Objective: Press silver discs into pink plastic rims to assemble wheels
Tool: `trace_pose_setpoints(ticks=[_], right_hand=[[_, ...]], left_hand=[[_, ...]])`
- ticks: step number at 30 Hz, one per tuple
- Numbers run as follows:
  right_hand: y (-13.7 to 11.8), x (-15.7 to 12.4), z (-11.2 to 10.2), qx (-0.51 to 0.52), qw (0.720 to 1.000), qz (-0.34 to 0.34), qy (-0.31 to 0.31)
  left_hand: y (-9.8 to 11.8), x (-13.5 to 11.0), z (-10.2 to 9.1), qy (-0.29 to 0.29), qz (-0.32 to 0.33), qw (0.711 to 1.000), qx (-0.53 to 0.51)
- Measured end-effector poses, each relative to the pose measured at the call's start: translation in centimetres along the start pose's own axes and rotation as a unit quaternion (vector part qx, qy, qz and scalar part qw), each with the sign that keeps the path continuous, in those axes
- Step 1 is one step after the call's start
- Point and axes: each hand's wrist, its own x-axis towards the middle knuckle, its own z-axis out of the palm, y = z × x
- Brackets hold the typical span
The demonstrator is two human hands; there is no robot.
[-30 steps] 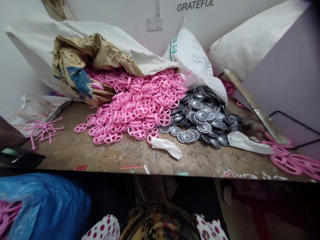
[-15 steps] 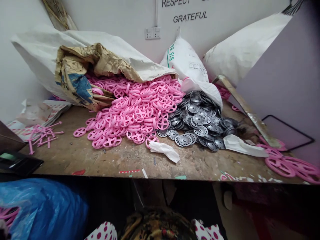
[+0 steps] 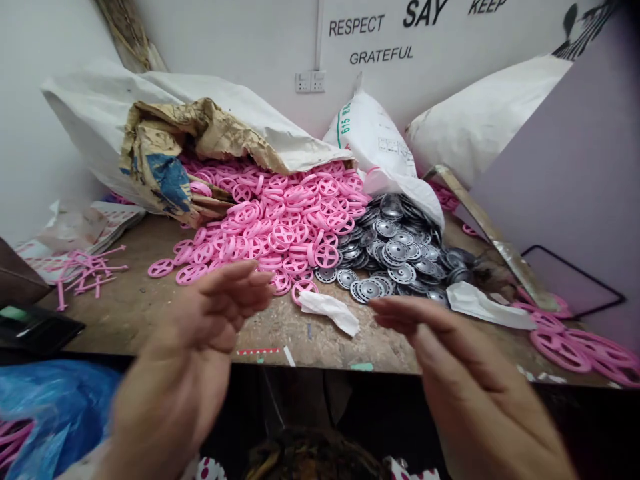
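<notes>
My left hand [image 3: 210, 313] is raised over the front edge of the wooden table [image 3: 150, 313], fingers stretched out and empty, blurred by motion. My right hand [image 3: 440, 340] is up beside it, fingers extended toward the left, also holding nothing. Just beyond the fingertips lie a heap of pink spoked wheels [image 3: 280, 213] spilling from a torn paper sack [image 3: 170, 147] and a heap of silver hubcap discs [image 3: 400, 243] spilling from a white bag [image 3: 380, 140]. A crumpled white tissue [image 3: 330, 310] lies between the two hands.
Pink plastic sprue pieces [image 3: 83, 270] and papers lie at the table's left. Larger pink wheels [image 3: 580, 340] sit at the right edge beside a lilac panel [image 3: 575, 200]. A blue plastic bag [image 3: 55, 407] sits below left. Another white scrap [image 3: 485, 303] lies by the silver discs.
Both hands have come up into view from below; earlier no hands were visible. The camera has tilted upward, showing more of the wall lettering.
</notes>
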Motion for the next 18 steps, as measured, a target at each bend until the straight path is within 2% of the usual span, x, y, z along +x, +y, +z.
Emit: trace_pose_setpoints(ticks=[2,3,4,6,8,10,13,18], right_hand=[[-0.6,1.1,1.4,-0.027,0.997,-0.043,-0.057],[-0.7,1.4,2.1,-0.049,0.992,-0.081,-0.085],[-0.6,1.7,2.7,-0.074,0.984,-0.124,-0.105],[-0.1,1.9,3.8,-0.136,0.964,-0.194,-0.118],[0.5,1.8,4.6,-0.196,0.947,-0.233,-0.103],[0.9,1.6,5.3,-0.233,0.936,-0.247,-0.096],[1.1,1.4,5.9,-0.245,0.925,-0.268,-0.115],[1.6,1.4,6.6,-0.267,0.911,-0.29,-0.117]], left_hand=[[-2.1,-0.4,1.1,-0.07,0.013,0.993,0.09],[-3.2,-0.7,1.3,-0.104,0.039,0.979,0.17],[-4.1,-1.1,1.5,-0.141,0.067,0.954,0.256],[-5.4,-1.6,1.6,-0.19,0.144,0.882,0.406],[-6.0,-1.9,1.5,-0.199,0.204,0.815,0.504],[-6.2,-1.9,1.5,-0.192,0.233,0.776,0.554],[-6.5,-1.9,1.3,-0.194,0.245,0.75,0.583],[-7.5,-2.2,0.5,-0.19,0.25,0.734,0.602]])
